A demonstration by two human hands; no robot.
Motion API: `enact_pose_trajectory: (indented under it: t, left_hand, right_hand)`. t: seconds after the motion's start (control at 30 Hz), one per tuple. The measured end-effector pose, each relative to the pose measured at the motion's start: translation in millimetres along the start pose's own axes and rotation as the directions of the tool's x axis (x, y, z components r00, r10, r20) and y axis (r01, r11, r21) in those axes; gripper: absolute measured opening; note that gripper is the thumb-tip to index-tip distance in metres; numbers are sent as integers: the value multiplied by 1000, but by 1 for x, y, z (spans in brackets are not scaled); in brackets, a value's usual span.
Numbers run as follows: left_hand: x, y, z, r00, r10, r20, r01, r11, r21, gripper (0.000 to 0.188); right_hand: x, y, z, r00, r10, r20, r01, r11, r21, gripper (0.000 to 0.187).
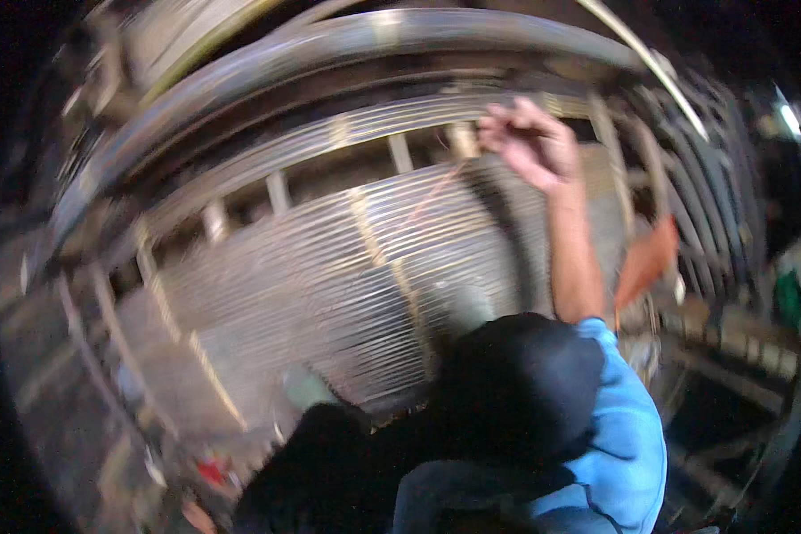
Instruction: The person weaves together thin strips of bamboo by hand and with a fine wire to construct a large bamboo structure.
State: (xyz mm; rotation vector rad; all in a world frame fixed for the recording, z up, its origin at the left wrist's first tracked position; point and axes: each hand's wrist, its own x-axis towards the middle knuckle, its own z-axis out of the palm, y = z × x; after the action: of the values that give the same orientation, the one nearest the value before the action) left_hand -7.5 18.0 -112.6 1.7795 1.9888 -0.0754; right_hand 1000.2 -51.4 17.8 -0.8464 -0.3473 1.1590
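My right hand (529, 142), at the end of a bare forearm and blue sleeve, is raised over the far side of a ribbed panel (285, 285). Its fingers are curled in and blurred by motion, and what they hold, if anything, cannot be made out. A thin reddish strand (440, 185) runs across the panel close to the fingertips; whether it reaches them is unclear. The panel has close parallel strips crossed by pale yellowish bands. Low on the left is a skin-toned blur (198, 516), too smeared to tell if it is my left hand.
Beyond the panel run short upright slats (279, 192) and a long rounded bar (329, 49). My dark-clothed knees (525, 383) cover the near side. An orange-brown object (647, 262) is right of my forearm. Several dark bars (707, 178) stand at the far right.
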Motion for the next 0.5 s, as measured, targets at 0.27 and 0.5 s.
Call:
enact_pose_trajectory:
  t: [0.27, 0.5]
  left_hand:
    - [127, 112, 50, 997, -24, 74, 7, 976, 219, 42]
    - [157, 142, 39, 996, -23, 82, -4, 950, 314, 40]
  right_hand:
    - [-139, 82, -89, 911, -143, -387, 247, 941, 232, 28]
    - [-187, 87, -108, 959, -224, -172, 279, 846, 454, 27]
